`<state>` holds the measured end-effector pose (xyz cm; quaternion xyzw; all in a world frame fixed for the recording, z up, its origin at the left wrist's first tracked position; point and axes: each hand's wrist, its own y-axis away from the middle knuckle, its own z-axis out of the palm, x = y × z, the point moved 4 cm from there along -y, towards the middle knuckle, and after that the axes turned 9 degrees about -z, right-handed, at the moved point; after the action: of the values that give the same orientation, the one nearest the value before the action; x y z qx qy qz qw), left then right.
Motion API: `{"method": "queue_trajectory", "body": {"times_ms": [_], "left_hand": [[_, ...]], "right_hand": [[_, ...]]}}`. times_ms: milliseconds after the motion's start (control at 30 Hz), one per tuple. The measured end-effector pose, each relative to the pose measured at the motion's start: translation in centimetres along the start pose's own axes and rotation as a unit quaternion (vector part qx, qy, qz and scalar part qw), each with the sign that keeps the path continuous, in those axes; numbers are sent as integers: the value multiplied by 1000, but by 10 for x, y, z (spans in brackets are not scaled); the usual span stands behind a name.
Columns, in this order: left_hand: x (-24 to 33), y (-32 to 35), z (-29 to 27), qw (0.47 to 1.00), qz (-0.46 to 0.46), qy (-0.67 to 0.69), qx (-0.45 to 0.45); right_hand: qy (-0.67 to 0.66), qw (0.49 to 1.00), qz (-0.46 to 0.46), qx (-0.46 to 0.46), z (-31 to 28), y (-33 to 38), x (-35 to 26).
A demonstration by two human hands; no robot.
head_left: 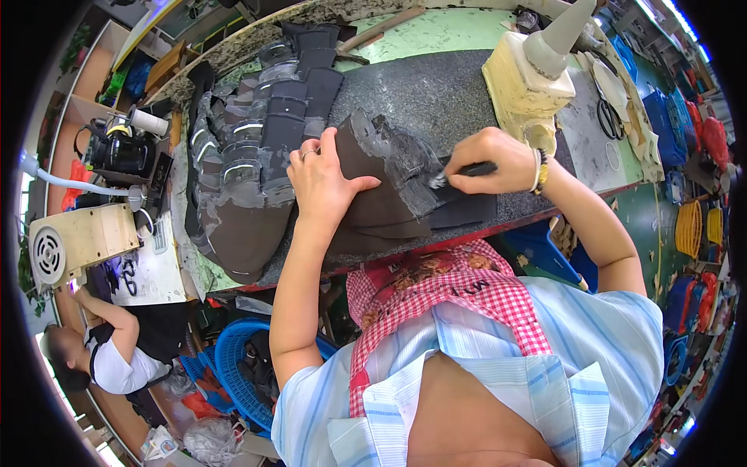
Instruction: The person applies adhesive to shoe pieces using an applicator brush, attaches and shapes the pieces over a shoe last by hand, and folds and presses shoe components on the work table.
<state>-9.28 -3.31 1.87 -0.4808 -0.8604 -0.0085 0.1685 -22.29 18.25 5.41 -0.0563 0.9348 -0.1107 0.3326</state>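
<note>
My right hand [492,162] is closed around a small brush [476,169] with a dark handle. Pale bristles touch the grey, smeared edge of a stack of dark brown material pieces [389,204] on the bench. Across the left part of this stack lies my left hand [325,177], thumb stretched out and fingers apart, pressing on it without gripping. Beside it, to the left, overlapping dark shoe-upper-like pieces [253,226] spread in rows, with grey coated strips along their edges. Whether the coating is wet, I cannot tell.
A yellowish, stained square container [520,82] with a grey cone spout stands behind my right hand. Black scissors [609,118] lie farther right. A sewing-type machine [82,241] is at the left, near another person [124,346]. A blue basket [241,366] sits below the bench.
</note>
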Motion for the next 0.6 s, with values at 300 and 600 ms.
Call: {"method": "queue_trajectory", "body": {"times_ms": [300,600], "left_hand": [[14,41,-38,947,213,175,166],[-91,120,-81,845,-129,352,381]], "right_hand": [[-66,963,167,201,-29,15,0],[-30,920,203,335,-87,86,-3]]}}
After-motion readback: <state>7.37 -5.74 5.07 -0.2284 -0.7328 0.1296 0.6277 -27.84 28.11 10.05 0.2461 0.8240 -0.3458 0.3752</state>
